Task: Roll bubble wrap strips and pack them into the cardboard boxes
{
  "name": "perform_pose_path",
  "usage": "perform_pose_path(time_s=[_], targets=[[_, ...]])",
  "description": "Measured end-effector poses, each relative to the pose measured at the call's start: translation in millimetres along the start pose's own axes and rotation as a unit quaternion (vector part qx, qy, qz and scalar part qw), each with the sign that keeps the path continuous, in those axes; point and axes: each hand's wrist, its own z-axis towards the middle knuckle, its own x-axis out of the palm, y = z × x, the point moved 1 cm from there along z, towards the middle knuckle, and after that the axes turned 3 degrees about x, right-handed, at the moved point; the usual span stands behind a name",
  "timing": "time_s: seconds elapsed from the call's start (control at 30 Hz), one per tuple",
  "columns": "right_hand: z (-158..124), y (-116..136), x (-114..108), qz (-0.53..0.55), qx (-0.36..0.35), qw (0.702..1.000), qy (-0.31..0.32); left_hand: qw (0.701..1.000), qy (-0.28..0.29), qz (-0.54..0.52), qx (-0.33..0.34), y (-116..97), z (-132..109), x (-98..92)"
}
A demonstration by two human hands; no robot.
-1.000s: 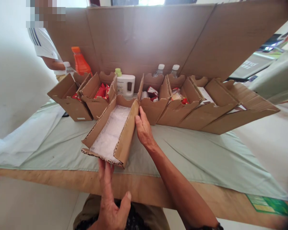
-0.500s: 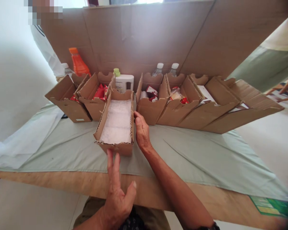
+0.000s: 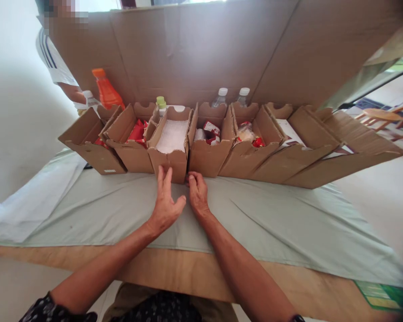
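Note:
A narrow cardboard box [image 3: 169, 163] lined with white bubble wrap [image 3: 173, 135] stands in a row of similar open boxes on the pale green cloth [image 3: 262, 214]. My left hand [image 3: 164, 201] has its fingers stretched out, their tips against the box's front wall. My right hand [image 3: 197, 193] rests on the cloth at the box's front right corner, fingers curled, and holds nothing that I can see.
Neighbouring boxes hold red packets [image 3: 136, 131] and snacks [image 3: 250, 133]. An orange bottle [image 3: 105, 89], a white jug [image 3: 163, 105] and two clear bottles [image 3: 231, 96] stand behind, before a tall cardboard sheet [image 3: 221, 49]. Another person's arm [image 3: 72, 91] is at the far left.
The bubble-wrap box slid away from me into the gap in the row. Both my hands followed it forward; my left hand rose from below the table edge to its front wall.

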Motion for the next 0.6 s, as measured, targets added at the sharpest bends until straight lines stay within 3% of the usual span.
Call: perform_pose_path(time_s=[0.17,0.33,0.43,0.6], targets=[[1,1,-2,0.001,0.003,1.0,0.006,1.0,-0.014,0.008,0.009,15,35,12.8],[1,1,-4,-0.002,0.005,1.0,0.005,0.999,0.028,-0.009,-0.012,11,25,16.4],[2,3,-4,-0.006,0.005,1.0,0.011,0.997,0.064,0.023,-0.019,7,1,-6.1],[-3,14,-1,-0.015,-0.013,0.999,0.045,0.984,0.062,0.16,-0.039,29,-48,-80.9]])
